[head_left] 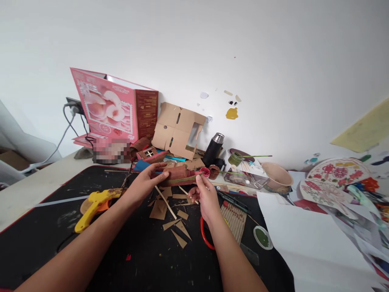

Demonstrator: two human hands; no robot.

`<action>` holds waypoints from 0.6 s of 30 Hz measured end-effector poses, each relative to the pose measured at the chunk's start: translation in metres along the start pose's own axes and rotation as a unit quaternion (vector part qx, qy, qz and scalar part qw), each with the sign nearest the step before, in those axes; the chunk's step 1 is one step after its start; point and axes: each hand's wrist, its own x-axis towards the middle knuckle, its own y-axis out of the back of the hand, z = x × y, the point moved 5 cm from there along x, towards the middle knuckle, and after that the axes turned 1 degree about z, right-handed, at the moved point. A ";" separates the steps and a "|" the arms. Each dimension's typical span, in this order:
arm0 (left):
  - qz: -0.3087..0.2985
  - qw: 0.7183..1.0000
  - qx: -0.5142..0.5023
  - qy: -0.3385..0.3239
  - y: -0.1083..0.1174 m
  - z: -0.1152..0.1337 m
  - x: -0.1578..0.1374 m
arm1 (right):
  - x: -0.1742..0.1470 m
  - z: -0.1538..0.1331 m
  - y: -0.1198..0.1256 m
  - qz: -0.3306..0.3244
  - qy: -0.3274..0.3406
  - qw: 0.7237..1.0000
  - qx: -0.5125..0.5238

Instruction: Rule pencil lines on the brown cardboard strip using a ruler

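Observation:
My left hand (146,182) is closed around the left end of a reddish-brown painted cardboard piece (176,173) with a greenish lower edge, held above the black mat. At the piece's right end, my right hand (208,198) pinches that edge between thumb and fingertip. A thin wooden stick (183,190) also passes into the curled fingers of my right hand. Beneath both hands lie another wooden stick (166,204) and several cut cardboard scraps (158,209). Red-handled scissors (204,235) are partly hidden under my right forearm.
A yellow glue gun (97,205) lies left of my left forearm. Behind stand a pink box (111,107), a cardboard sheet (179,127), a black thermos (212,150) and a green paint jar (235,158). To the right are corrugated cardboard (234,219), a green paint lid (262,237) and white paper (291,235).

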 end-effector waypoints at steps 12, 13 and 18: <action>-0.017 0.999 0.037 -0.019 0.000 0.002 0.000 | 0.001 0.005 0.002 -0.001 -0.003 1.000 -0.011; -0.016 0.999 0.041 -0.020 0.000 0.001 0.000 | 0.001 0.005 0.002 0.000 -0.003 1.000 -0.011; -0.009 0.999 0.047 -0.016 0.001 -0.001 0.002 | 0.001 0.006 0.001 0.001 -0.007 1.000 -0.011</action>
